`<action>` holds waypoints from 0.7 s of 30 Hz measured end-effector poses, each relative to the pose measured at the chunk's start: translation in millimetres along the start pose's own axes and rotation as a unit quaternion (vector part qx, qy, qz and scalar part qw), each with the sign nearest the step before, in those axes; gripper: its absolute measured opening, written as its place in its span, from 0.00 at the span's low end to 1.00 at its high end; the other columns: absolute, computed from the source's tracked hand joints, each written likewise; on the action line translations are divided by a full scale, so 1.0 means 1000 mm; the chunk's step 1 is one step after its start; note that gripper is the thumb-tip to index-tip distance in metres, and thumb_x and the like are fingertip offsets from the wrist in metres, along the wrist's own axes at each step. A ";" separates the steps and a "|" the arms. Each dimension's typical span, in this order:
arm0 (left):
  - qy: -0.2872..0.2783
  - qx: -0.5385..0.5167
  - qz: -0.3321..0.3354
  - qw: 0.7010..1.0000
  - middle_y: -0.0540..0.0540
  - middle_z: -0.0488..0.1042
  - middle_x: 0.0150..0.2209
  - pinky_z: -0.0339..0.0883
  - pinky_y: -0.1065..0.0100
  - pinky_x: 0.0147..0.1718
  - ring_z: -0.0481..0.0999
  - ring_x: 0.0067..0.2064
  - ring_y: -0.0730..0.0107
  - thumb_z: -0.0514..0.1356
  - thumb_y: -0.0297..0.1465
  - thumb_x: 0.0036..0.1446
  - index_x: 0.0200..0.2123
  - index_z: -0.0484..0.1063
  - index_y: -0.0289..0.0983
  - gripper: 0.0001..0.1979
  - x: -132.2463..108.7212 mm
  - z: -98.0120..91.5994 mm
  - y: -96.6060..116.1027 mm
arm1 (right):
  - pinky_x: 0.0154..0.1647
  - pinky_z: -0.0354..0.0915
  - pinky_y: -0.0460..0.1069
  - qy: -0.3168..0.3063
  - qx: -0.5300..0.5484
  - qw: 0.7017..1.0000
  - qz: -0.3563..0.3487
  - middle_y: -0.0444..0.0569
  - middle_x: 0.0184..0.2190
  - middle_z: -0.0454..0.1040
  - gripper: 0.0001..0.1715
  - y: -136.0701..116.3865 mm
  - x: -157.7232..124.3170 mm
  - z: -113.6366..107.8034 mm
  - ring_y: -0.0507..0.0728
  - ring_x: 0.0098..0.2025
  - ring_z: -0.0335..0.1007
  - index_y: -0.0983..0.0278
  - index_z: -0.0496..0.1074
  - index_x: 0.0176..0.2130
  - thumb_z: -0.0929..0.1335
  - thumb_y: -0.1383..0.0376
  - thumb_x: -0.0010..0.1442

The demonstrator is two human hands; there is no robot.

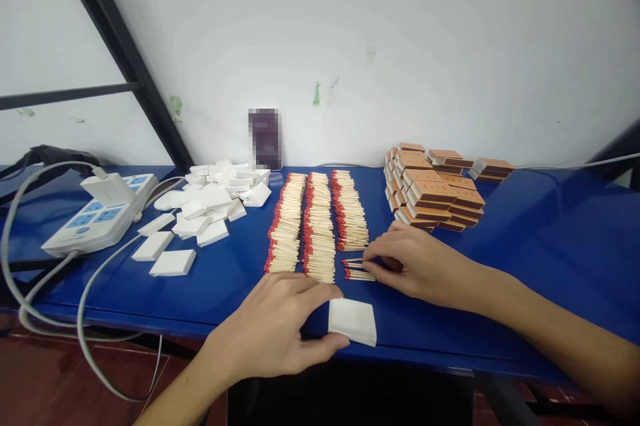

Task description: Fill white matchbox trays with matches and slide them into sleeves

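Observation:
My left hand point(280, 326) grips a small white matchbox tray point(353, 321) by its left end, thumb below and fingers above, at the table's front edge. Just beyond it, my right hand point(415, 259) pinches at the stick ends of a few loose matches point(354, 274), their red heads pointing left; how many it grips is hidden. Behind the hands, matches lie in three long rows: a left row point(287, 223), a middle row point(319, 226) and a right row point(350, 209). Their red heads face left too.
White trays point(210, 203) lie heaped at the left. Brown matchbox sleeves point(433, 189) are stacked at the back right. A power strip point(103, 216) with a charger and looping cables point(83, 299) occupies the far left. A dark phone-like object point(266, 139) leans against the wall.

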State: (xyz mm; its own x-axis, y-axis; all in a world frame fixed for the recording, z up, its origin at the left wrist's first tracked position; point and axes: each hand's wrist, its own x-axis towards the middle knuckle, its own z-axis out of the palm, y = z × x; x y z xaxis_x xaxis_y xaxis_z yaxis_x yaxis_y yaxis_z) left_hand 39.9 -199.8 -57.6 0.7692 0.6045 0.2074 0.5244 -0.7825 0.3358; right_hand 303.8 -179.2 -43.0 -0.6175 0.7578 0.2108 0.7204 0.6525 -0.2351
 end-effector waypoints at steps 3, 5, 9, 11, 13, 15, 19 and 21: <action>0.001 0.003 0.002 1.000 0.48 0.80 0.41 0.69 0.60 0.43 0.80 0.42 0.57 0.65 0.40 0.60 0.52 0.72 0.41 0.18 -0.001 0.000 0.000 | 0.34 0.59 0.49 0.032 -0.012 0.999 -0.002 0.46 0.28 0.76 0.12 0.004 0.001 0.004 0.54 0.30 0.70 0.62 0.74 0.33 0.64 0.67 0.67; 0.002 0.007 0.003 1.000 0.48 0.80 0.41 0.69 0.60 0.43 0.80 0.43 0.57 0.65 0.40 0.60 0.51 0.72 0.41 0.18 -0.001 0.000 0.000 | 0.31 0.58 0.48 0.044 -0.030 0.999 -0.005 0.47 0.29 0.76 0.12 0.007 0.001 0.007 0.54 0.31 0.70 0.62 0.75 0.34 0.64 0.67 0.67; 0.007 0.007 0.003 1.000 0.48 0.80 0.40 0.69 0.60 0.42 0.81 0.41 0.57 0.66 0.40 0.59 0.51 0.73 0.41 0.18 0.000 0.000 0.000 | 0.31 0.58 0.48 0.054 -0.062 0.997 -0.010 0.47 0.30 0.76 0.12 0.008 0.003 0.010 0.55 0.31 0.70 0.62 0.76 0.37 0.63 0.66 0.68; 0.007 0.005 0.004 1.000 0.49 0.80 0.39 0.69 0.60 0.41 0.81 0.40 0.57 0.66 0.40 0.59 0.51 0.72 0.41 0.18 0.001 0.000 0.000 | 0.31 0.58 0.48 0.050 -0.071 0.996 -0.008 0.47 0.30 0.76 0.12 0.008 0.004 0.010 0.55 0.31 0.70 0.63 0.76 0.37 0.63 0.66 0.69; 0.006 0.004 0.003 1.000 0.49 0.80 0.39 0.69 0.60 0.41 0.80 0.40 0.57 0.66 0.39 0.59 0.51 0.72 0.41 0.18 0.001 0.000 0.000 | 0.32 0.58 0.49 0.045 -0.078 0.996 -0.008 0.47 0.29 0.76 0.12 0.008 0.005 0.011 0.55 0.31 0.70 0.64 0.77 0.37 0.64 0.66 0.69; 0.007 0.004 0.003 1.000 0.49 0.80 0.39 0.69 0.60 0.41 0.80 0.41 0.57 0.66 0.39 0.59 0.51 0.72 0.41 0.18 0.000 0.000 0.000 | 0.33 0.58 0.49 0.045 -0.082 0.996 -0.011 0.48 0.29 0.75 0.13 0.008 0.005 0.011 0.56 0.31 0.70 0.64 0.77 0.36 0.64 0.65 0.69; 0.004 0.002 0.002 1.000 0.48 0.80 0.40 0.69 0.59 0.42 0.80 0.41 0.56 0.66 0.40 0.59 0.51 0.72 0.41 0.19 0.000 0.000 0.000 | 0.33 0.58 0.49 0.039 -0.079 0.996 -0.011 0.48 0.28 0.75 0.13 0.008 0.005 0.011 0.56 0.31 0.69 0.64 0.77 0.36 0.64 0.65 0.69; 0.001 0.002 0.001 1.000 0.48 0.80 0.41 0.69 0.59 0.42 0.80 0.41 0.56 0.65 0.40 0.60 0.51 0.72 0.41 0.18 0.000 0.000 0.000 | 0.34 0.58 0.49 0.036 -0.074 0.997 -0.008 0.48 0.28 0.75 0.13 0.007 0.005 0.010 0.56 0.31 0.69 0.64 0.77 0.35 0.64 0.65 0.69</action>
State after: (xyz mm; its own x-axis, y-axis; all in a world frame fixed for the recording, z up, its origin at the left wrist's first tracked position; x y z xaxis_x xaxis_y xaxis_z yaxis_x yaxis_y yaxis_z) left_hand 39.9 -199.8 -57.6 0.7696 0.6028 0.2108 0.5235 -0.7846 0.3322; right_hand 302.8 -170.5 -53.6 -0.6081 0.7418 0.2827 0.7530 0.6518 -0.0906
